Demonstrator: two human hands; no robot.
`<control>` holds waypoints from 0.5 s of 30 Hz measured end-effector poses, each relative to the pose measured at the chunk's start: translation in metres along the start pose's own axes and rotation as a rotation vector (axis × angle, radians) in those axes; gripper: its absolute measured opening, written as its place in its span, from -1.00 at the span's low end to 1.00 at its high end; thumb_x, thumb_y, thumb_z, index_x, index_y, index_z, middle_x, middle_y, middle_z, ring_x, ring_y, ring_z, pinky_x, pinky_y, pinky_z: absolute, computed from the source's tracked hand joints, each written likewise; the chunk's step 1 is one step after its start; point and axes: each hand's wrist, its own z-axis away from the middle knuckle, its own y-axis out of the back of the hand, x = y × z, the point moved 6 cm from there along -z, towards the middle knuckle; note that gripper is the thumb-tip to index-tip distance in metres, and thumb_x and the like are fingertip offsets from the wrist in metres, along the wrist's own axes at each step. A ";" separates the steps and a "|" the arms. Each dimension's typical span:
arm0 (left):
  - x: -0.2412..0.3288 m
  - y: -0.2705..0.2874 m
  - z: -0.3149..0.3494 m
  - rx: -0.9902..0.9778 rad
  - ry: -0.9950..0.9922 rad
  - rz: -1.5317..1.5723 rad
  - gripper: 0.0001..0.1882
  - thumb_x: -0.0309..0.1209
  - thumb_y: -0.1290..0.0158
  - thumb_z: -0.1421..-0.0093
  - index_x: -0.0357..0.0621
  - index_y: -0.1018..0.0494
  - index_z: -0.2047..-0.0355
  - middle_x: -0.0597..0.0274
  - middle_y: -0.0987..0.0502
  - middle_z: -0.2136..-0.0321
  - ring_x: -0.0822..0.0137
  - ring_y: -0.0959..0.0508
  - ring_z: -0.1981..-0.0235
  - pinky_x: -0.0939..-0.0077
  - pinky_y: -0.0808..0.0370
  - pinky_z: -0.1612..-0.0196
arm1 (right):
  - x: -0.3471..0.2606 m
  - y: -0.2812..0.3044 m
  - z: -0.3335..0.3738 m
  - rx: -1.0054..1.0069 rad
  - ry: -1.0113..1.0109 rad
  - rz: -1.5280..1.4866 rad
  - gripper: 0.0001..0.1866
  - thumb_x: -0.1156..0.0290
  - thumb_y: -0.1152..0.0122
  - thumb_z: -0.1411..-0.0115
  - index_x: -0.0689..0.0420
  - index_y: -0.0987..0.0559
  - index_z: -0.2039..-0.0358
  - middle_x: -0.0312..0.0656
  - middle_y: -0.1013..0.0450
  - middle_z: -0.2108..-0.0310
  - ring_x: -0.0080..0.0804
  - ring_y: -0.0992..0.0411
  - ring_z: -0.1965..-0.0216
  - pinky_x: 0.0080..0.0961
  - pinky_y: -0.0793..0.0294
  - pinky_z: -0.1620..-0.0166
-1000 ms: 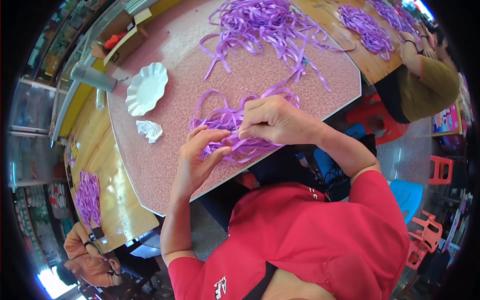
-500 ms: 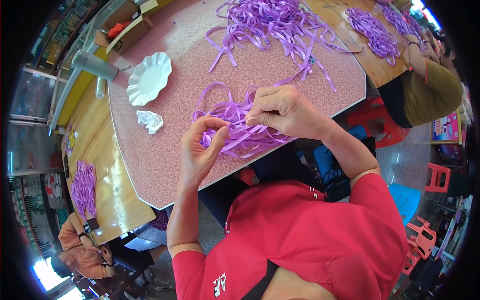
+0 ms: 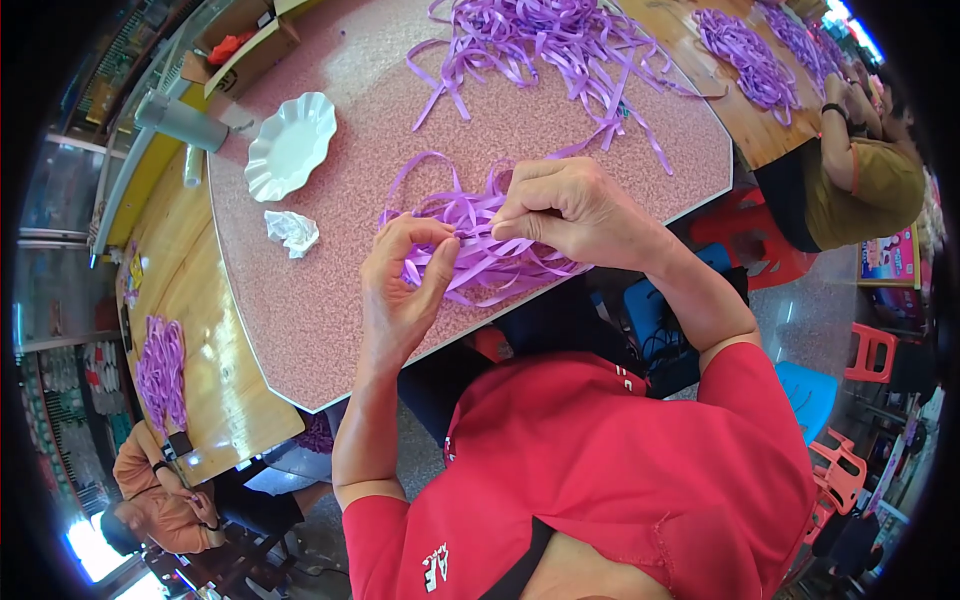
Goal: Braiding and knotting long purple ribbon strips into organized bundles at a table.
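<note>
Both my hands hover over a loose pile of purple ribbons (image 3: 500, 272) at the table's near edge. Thumb and forefinger of my left hand (image 3: 398, 270) are closed in a pinch on a purple ribbon, with the palm turned partly up. A short gap to the right, my right hand (image 3: 575, 212) is also pinched on ribbon, its other fingers curled in. The exact ends between the fingertips are small and partly hidden. Farther off on the same pink speckled table (image 3: 340, 330) lies a bigger tangled heap of purple ribbons (image 3: 540, 45).
A white scalloped dish (image 3: 291, 147) and crumpled white tissue (image 3: 292, 233) lie to the left. Beyond them are a grey tumbler (image 3: 180, 121) and an open cardboard box (image 3: 255, 60). More ribbon bundles (image 3: 162, 375) rest on wooden tables. Two seated people (image 3: 165, 500) are at the sides.
My hands keep nearly the same pinch, with the fingertips shifted slightly. The whole view has shifted a little. At the far right, the other person's arm has moved.
</note>
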 end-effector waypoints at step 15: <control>0.018 -0.004 -0.001 0.011 -0.183 -0.222 -0.90 -0.58 -0.17 -0.13 -0.21 -0.50 0.33 0.12 -0.56 0.31 0.22 -0.56 0.20 0.34 -0.42 0.00 | -0.001 -0.001 0.001 0.000 -0.003 -0.001 -0.95 0.55 -0.35 -0.14 0.24 -0.66 0.38 -0.20 -0.49 0.48 -0.40 -0.47 0.44 -0.48 -0.42 0.38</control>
